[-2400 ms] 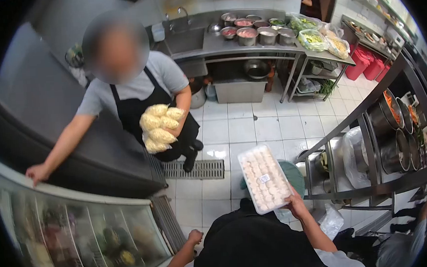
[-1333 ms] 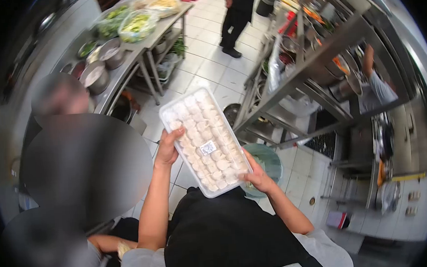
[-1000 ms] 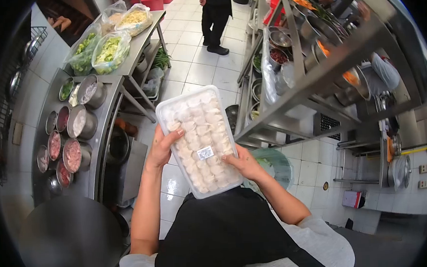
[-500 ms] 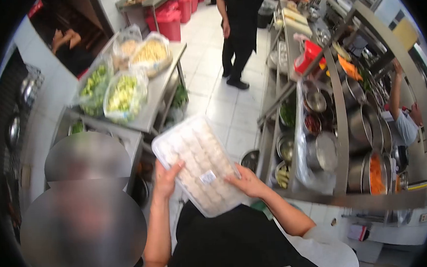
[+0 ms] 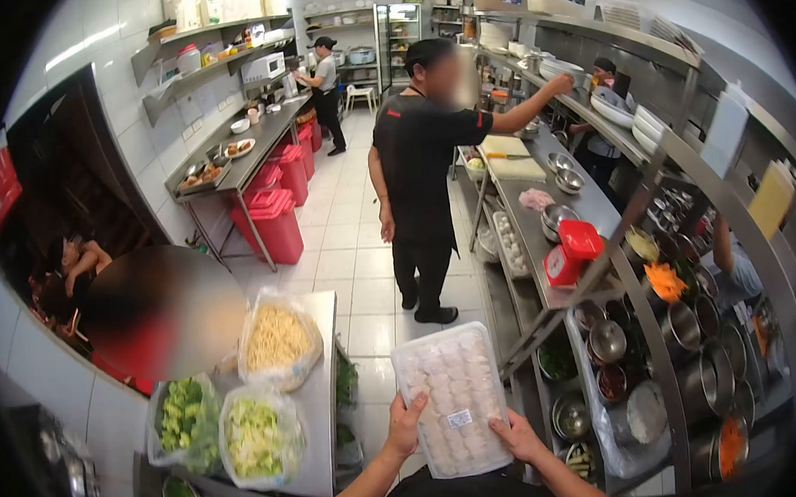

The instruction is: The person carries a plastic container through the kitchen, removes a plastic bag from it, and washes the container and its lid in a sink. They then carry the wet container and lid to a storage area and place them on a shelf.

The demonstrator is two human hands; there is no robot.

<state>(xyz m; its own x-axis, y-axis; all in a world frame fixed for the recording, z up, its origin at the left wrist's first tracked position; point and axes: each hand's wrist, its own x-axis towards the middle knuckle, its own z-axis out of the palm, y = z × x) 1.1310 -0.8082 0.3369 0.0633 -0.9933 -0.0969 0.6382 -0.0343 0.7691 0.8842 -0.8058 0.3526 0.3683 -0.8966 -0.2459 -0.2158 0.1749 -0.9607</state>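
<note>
Holding a clear plastic tray (image 5: 454, 398) of pale round dumplings out in front of the chest, a kitchen worker stands in a tiled aisle between steel counters. The left hand (image 5: 403, 428) clasps the tray's near left edge and the right hand (image 5: 520, 438) grips its near right corner, both closed on it, so the tray's long axis runs away from the body. A small white label sits near its lower middle. Bags of noodles (image 5: 279, 338) and chopped greens (image 5: 255, 437) lie wrapped in film at the near end of the steel table (image 5: 323, 435) to the left. Ahead, a person in black (image 5: 421, 183) reaches toward a shelf above the right-hand counter (image 5: 543, 240).
</note>
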